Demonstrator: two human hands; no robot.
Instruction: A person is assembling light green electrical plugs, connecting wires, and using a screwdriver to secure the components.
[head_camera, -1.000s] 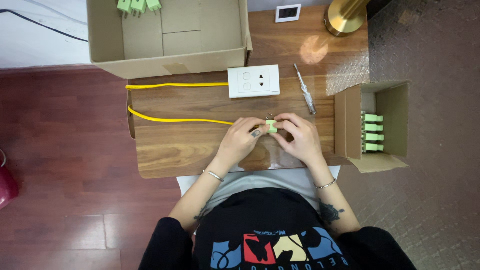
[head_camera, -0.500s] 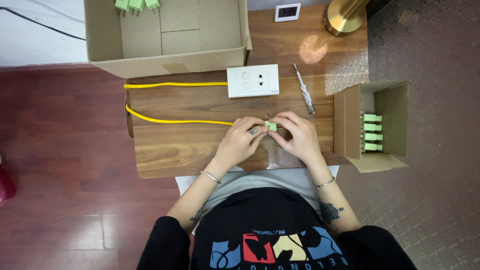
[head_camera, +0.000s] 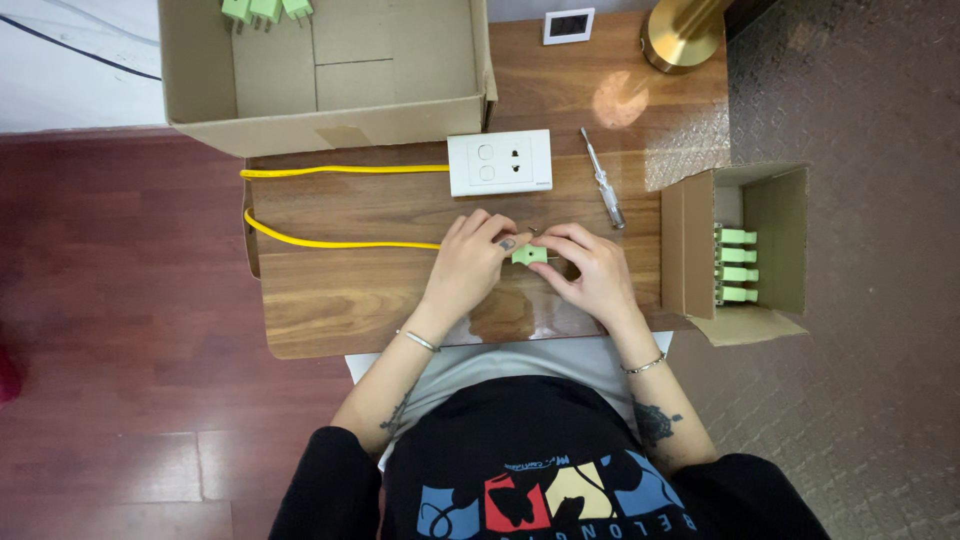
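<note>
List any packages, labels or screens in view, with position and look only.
Large open brown cardboard box: far left of the table, green plugs inside.
Small open brown cardboard box: right edge, row of green plugs.
Small white-framed dark panel: far edge, rectangular; perhaps a screen.

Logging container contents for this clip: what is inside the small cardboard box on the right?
The small cardboard box holds four light green plugs, stacked in a column along its left inner wall. The rest of its visible interior looks bare. Anything behind the near flap is hidden.
</note>
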